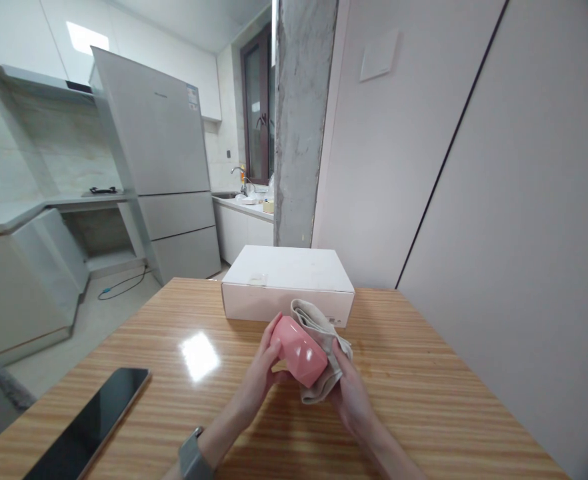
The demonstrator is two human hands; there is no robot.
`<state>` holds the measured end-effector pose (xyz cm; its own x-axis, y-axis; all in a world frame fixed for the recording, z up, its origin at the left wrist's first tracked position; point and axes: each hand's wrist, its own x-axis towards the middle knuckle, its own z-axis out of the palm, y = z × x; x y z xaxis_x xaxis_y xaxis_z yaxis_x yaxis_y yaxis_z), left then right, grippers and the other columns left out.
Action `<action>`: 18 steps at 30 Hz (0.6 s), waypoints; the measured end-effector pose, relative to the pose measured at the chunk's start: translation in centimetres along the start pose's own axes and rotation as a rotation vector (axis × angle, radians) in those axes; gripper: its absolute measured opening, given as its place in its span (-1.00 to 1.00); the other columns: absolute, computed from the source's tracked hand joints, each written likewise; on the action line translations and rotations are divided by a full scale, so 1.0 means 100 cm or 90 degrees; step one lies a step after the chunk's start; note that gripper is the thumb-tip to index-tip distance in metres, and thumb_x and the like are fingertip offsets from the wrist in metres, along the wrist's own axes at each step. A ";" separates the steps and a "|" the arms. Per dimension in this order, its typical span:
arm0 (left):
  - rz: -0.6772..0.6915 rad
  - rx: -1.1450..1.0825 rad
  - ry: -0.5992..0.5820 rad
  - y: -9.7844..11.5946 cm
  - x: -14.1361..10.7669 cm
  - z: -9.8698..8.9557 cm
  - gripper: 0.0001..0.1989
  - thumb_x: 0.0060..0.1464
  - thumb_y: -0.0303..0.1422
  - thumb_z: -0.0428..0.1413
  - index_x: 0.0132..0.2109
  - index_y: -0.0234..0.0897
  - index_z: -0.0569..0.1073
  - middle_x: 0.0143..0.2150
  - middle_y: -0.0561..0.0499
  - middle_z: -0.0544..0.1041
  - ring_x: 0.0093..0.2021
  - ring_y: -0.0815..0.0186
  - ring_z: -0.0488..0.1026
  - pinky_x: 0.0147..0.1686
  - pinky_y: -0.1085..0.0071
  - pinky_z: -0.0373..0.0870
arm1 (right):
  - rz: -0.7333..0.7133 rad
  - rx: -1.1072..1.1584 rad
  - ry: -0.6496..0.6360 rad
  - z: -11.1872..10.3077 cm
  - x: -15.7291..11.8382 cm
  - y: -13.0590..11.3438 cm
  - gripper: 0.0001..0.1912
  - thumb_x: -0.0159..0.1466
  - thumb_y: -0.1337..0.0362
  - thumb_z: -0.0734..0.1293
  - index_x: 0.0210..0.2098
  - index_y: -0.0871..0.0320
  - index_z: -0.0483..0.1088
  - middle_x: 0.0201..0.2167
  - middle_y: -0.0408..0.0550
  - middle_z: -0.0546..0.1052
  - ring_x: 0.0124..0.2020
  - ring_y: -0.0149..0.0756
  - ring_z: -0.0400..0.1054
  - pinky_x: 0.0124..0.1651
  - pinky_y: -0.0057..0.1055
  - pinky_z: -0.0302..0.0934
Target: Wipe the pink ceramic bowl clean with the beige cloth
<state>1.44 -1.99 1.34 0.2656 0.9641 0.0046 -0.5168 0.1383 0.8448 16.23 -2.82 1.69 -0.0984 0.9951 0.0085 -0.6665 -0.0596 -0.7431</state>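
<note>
A glossy pink bowl (301,352) with a faceted outside is tilted on its side above the wooden table (414,400). My left hand (268,357) grips it from the left, fingers along its upper edge and thumb underneath. Against the bowl's right side lies a folded grey-beige cloth (319,320). My right hand (349,383) is closed around the cloth, thumb on top, pressing it to the bowl. The bowl's inside and the fingers behind the cloth are hidden.
A white cardboard box (287,270) stands just behind my hands. At the table's left front lies a black smartphone (91,427). A pale wall (474,200) borders the table on the right. Beyond the table stands a grey refrigerator (159,140).
</note>
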 end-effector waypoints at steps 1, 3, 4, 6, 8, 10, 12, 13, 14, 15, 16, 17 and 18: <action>0.012 -0.001 0.010 0.001 0.000 0.001 -0.25 0.03 -0.09 0.15 0.31 0.00 0.04 0.27 -0.14 0.23 0.08 0.06 0.34 -0.25 0.33 0.44 | -0.003 -0.006 -0.003 0.000 0.000 0.000 -0.58 0.15 -0.02 0.37 -0.11 0.10 0.52 -0.05 -0.04 0.56 0.02 -0.08 0.40 0.10 -0.19 0.25; 0.035 -0.006 0.029 0.002 -0.001 0.002 -0.21 -0.05 -0.13 0.24 0.29 -0.03 0.11 0.25 -0.15 0.26 0.05 0.05 0.36 -0.25 0.32 0.44 | -0.015 -0.018 -0.003 -0.001 0.001 -0.001 -0.59 0.15 -0.03 0.38 -0.12 0.08 0.53 -0.08 -0.05 0.57 0.00 -0.08 0.42 0.09 -0.19 0.25; 0.034 -0.010 0.028 0.001 -0.001 0.001 -0.23 -0.08 -0.15 0.26 0.26 -0.07 0.17 0.21 -0.17 0.30 0.02 0.06 0.38 -0.24 0.31 0.44 | -0.020 -0.022 -0.005 -0.002 0.001 -0.001 -0.58 0.14 -0.04 0.38 -0.12 0.08 0.53 -0.08 -0.05 0.58 0.00 -0.08 0.42 0.09 -0.19 0.25; 0.002 -0.021 -0.001 0.000 -0.001 0.000 -0.33 -0.09 -0.18 0.28 0.17 -0.18 0.30 0.10 -0.20 0.40 -0.06 0.09 0.43 -0.21 0.28 0.43 | -0.025 -0.025 -0.016 -0.003 0.001 0.000 -0.56 0.14 -0.04 0.38 -0.09 0.08 0.51 -0.08 -0.05 0.57 0.01 -0.07 0.41 0.09 -0.19 0.26; -0.040 -0.028 -0.032 -0.001 0.000 -0.003 -0.44 -0.05 -0.19 0.25 0.10 -0.23 0.35 0.01 -0.19 0.45 -0.12 0.13 0.46 -0.20 0.23 0.43 | -0.019 -0.025 -0.018 -0.004 0.001 0.001 -0.55 0.16 -0.04 0.37 -0.08 0.10 0.50 -0.07 -0.03 0.57 0.02 -0.06 0.40 0.09 -0.18 0.26; -0.056 -0.021 -0.030 -0.001 0.001 -0.005 -0.46 -0.04 -0.18 0.24 0.09 -0.22 0.35 -0.02 -0.17 0.46 -0.16 0.14 0.47 -0.22 0.23 0.44 | -0.009 -0.029 -0.005 -0.004 0.000 0.002 -0.57 0.15 -0.04 0.37 -0.11 0.11 0.52 -0.08 -0.02 0.57 0.02 -0.06 0.40 0.08 -0.17 0.26; -0.034 0.009 0.007 -0.001 0.003 -0.006 -0.41 -0.09 -0.20 0.27 0.10 -0.19 0.33 -0.01 -0.16 0.46 -0.13 0.13 0.47 -0.25 0.28 0.44 | -0.006 -0.036 0.010 -0.003 0.000 0.004 -0.58 0.12 -0.04 0.39 -0.16 0.10 0.54 -0.08 -0.02 0.57 0.01 -0.06 0.40 0.09 -0.18 0.25; -0.011 0.032 0.033 -0.002 0.004 -0.006 -0.36 -0.15 -0.22 0.30 0.11 -0.18 0.32 0.00 -0.16 0.46 -0.11 0.12 0.46 -0.26 0.31 0.44 | -0.007 -0.040 0.015 -0.003 -0.001 0.004 -0.58 0.11 -0.04 0.40 -0.17 0.10 0.54 -0.09 -0.02 0.58 0.01 -0.07 0.40 0.09 -0.18 0.25; 0.017 0.056 0.057 -0.003 0.005 -0.006 -0.30 -0.21 -0.26 0.33 0.12 -0.17 0.31 0.01 -0.15 0.46 -0.08 0.11 0.44 -0.25 0.33 0.43 | -0.009 -0.043 0.021 -0.002 -0.001 0.005 -0.57 0.10 -0.05 0.41 -0.17 0.10 0.54 -0.10 -0.02 0.58 0.01 -0.07 0.40 0.10 -0.18 0.24; 0.047 0.081 0.077 -0.004 0.006 -0.006 -0.24 -0.27 -0.29 0.36 0.14 -0.16 0.30 0.03 -0.15 0.46 -0.05 0.09 0.43 -0.24 0.35 0.43 | -0.010 -0.043 0.030 -0.002 -0.001 0.005 -0.56 0.09 -0.06 0.41 -0.16 0.10 0.54 -0.10 -0.03 0.58 0.02 -0.08 0.40 0.10 -0.17 0.24; 0.075 0.103 0.092 -0.006 0.006 -0.006 -0.19 -0.32 -0.33 0.38 0.14 -0.16 0.29 0.04 -0.16 0.46 -0.03 0.08 0.42 -0.23 0.36 0.42 | -0.008 -0.042 0.041 -0.001 -0.001 0.005 -0.55 0.08 -0.06 0.42 -0.16 0.10 0.54 -0.11 -0.03 0.59 0.02 -0.08 0.40 0.09 -0.16 0.25; 0.100 0.120 0.100 -0.008 0.007 -0.006 -0.16 -0.35 -0.35 0.38 0.15 -0.15 0.28 0.05 -0.16 0.45 -0.01 0.06 0.41 -0.22 0.37 0.42 | -0.005 -0.040 0.052 -0.001 -0.001 0.006 -0.53 0.07 -0.07 0.42 -0.16 0.11 0.53 -0.12 -0.02 0.59 0.01 -0.07 0.40 0.09 -0.16 0.26; 0.117 0.130 0.099 -0.009 0.007 -0.006 -0.15 -0.36 -0.35 0.39 0.16 -0.14 0.27 0.08 -0.16 0.43 0.01 0.05 0.39 -0.20 0.36 0.42 | -0.002 -0.037 0.060 -0.001 -0.001 0.006 -0.52 0.06 -0.08 0.42 -0.16 0.12 0.54 -0.13 -0.02 0.60 -0.01 -0.07 0.41 0.08 -0.15 0.26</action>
<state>1.61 -1.31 0.23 0.0469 0.9940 0.0985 -0.3671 -0.0746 0.9272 15.93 -2.98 1.21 -0.0246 0.9984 -0.0506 -0.6230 -0.0549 -0.7803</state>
